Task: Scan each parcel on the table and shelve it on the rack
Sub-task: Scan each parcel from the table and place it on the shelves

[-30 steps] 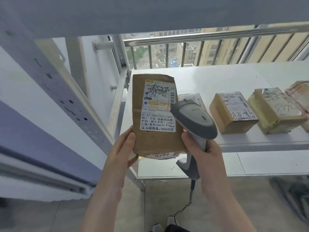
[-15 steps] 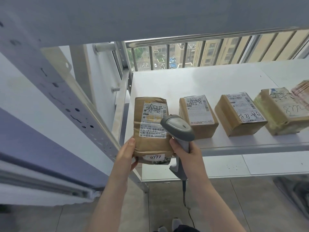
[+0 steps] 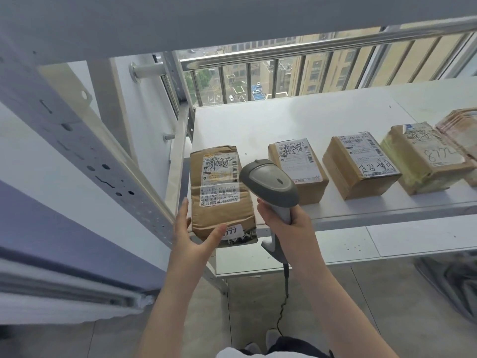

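white rack shelf (image 3: pixel 296 120) holds brown parcels (image 3: pixel 361 166) by railed window (image 3: pixel 258 81).

**ITEM COUNT**

Parcels: five. One held parcel (image 3: pixel 222 197); three boxes, namely left box (image 3: pixel 296 169), middle box (image 3: pixel 361 166) and right box (image 3: pixel 423 156); one bundle (image 3: pixel 462 130), cut by the frame edge.
Scanner (image 3: pixel 271 184): one.
Hands: two, left hand (image 3: pixel 191 236) and right hand (image 3: pixel 289 223).

A shiny metal railing (image 3: pixel 309 46) runs across the window; tall buildings (image 3: pixel 344 71) stand outside; a grey floor (image 3: pixel 361 306) lies below.
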